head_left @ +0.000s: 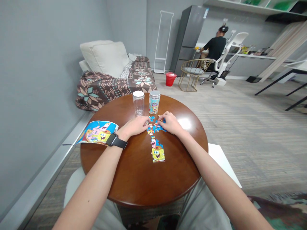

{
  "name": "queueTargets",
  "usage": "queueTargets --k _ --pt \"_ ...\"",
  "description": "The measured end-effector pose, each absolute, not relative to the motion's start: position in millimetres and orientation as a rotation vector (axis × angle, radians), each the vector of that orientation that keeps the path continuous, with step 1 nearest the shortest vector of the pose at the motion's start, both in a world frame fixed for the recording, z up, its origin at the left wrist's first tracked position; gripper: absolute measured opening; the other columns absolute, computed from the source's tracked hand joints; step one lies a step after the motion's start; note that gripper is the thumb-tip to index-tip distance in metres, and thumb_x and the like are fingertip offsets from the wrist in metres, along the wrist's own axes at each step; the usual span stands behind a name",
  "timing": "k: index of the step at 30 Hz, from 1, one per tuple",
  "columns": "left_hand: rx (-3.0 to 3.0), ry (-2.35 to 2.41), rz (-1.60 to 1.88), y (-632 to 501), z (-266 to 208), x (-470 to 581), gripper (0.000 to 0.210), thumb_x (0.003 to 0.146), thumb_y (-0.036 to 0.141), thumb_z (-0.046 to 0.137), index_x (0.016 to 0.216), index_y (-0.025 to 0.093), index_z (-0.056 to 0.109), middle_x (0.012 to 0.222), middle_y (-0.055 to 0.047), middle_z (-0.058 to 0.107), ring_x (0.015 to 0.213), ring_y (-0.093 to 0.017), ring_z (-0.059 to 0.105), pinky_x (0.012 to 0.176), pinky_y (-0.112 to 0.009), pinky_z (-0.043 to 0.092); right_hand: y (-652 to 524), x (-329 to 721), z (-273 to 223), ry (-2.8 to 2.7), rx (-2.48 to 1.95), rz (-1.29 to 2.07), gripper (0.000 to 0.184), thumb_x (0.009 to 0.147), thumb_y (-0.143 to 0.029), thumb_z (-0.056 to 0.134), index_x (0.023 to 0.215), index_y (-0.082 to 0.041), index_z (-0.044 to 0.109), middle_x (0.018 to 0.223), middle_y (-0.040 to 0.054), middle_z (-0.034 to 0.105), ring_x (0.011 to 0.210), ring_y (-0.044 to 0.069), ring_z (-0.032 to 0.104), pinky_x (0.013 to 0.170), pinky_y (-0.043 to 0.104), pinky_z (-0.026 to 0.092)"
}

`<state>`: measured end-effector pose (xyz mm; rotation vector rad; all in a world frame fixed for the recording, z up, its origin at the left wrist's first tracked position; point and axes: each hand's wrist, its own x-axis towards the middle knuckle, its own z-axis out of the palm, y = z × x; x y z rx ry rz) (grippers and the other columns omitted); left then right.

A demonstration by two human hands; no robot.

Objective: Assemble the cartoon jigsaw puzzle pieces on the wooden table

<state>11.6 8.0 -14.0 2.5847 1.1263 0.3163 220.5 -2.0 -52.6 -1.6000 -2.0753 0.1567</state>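
Observation:
A loose heap of jigsaw puzzle pieces (157, 127) lies on the round wooden table (141, 179). My left hand (137, 125), below a black watch, reaches the heap's left edge with fingers curled together; whatever they hold is too small to make out. On the other side, my right hand (169, 123) bends over the pieces with thumb and fingers apart, touching some of them. Nearer to me lies a joined puzzle section (158, 154) showing a yellow cartoon sponge and part of a pink figure. A picture sheet (96, 131) with the same characters lies partly under my left wrist.
Behind the heap stand a clear lidded jar (138, 103) and a printed jar (153, 103). Further off are a covered sofa (115, 84), a red bucket (170, 80), a gold-framed chair (192, 72) and a person (216, 48) seated at a counter.

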Motion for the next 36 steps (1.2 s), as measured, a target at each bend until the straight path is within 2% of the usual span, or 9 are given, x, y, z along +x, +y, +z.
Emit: queueTargets --k 8,11,14,17,21,31,36 --pt "2.569 1.148 0.289 8.1 -13.9 12.0 0.025 0.082 0.027 0.047 0.1 0.018 0.062 0.077 -0.003 0.063 0.065 -0.015 0.055 0.06 -0.025 0.037 -0.9 220.1 -54.2 -2.014 -1.575 0.195 0.009 0.075 -0.025 0.065 0.081 -0.019 0.064 0.091 0.0057 0.062 0.09 0.02 0.055 0.084 0.035 0.043" --pt "2.578 1.139 0.299 9.2 -15.3 11.8 0.026 0.083 0.027 0.047 0.102 0.018 0.062 0.075 -0.003 0.062 0.064 -0.015 0.055 0.06 -0.025 0.037 -1.7 218.9 -51.7 -2.022 -1.568 0.255 0.003 0.075 -0.021 0.063 0.078 -0.019 0.063 0.081 0.0031 0.064 0.082 0.019 0.056 0.078 0.032 0.043" --pt "2.585 1.129 0.306 11.0 -17.4 11.4 0.023 0.082 0.028 0.046 0.096 0.018 0.061 0.074 -0.003 0.062 0.063 -0.015 0.054 0.059 -0.025 0.037 -2.5 217.7 -50.3 -2.034 -1.529 0.333 0.007 0.075 -0.014 0.059 0.078 -0.019 0.063 0.072 0.0002 0.063 0.072 0.015 0.056 0.073 0.028 0.043" --pt "2.579 1.139 0.313 12.5 -19.2 11.0 0.02 0.081 0.029 0.048 0.092 0.019 0.061 0.074 -0.002 0.061 0.063 -0.015 0.054 0.058 -0.025 0.036 -2.3 217.3 -51.1 -2.04 -1.47 0.326 0.014 0.075 -0.013 0.059 0.087 -0.018 0.064 0.077 0.0007 0.061 0.073 0.014 0.056 0.074 0.027 0.043" --pt "2.576 1.144 0.317 12.6 -19.6 10.8 0.019 0.081 0.029 0.048 0.091 0.019 0.061 0.073 -0.002 0.061 0.063 -0.015 0.054 0.059 -0.026 0.037 -0.6 217.1 -53.4 -2.07 -1.438 0.272 0.02 0.078 -0.02 0.062 0.097 -0.019 0.068 0.086 0.0034 0.055 0.082 0.015 0.055 0.081 0.028 0.044" --pt "2.597 1.113 0.321 11.0 -18.2 10.1 0.021 0.083 0.029 0.047 0.093 0.019 0.062 0.072 -0.002 0.06 0.063 -0.015 0.053 0.06 -0.026 0.037 -0.7 216.7 -53.2 -2.085 -1.53 0.259 0.008 0.078 -0.023 0.064 0.083 -0.019 0.068 0.087 0.0041 0.055 0.086 0.017 0.055 0.084 0.031 0.044" --pt "2.586 1.126 0.313 10.4 -16.9 11.4 0.022 0.083 0.03 0.047 0.093 0.018 0.063 0.073 -0.002 0.061 0.062 -0.015 0.052 0.059 -0.025 0.037 -3.3 214.8 -52.8 -2.106 -1.521 0.216 0.008 0.078 -0.016 0.058 0.076 -0.018 0.065 0.085 0.0044 0.056 0.086 0.017 0.054 0.083 0.03 0.044"
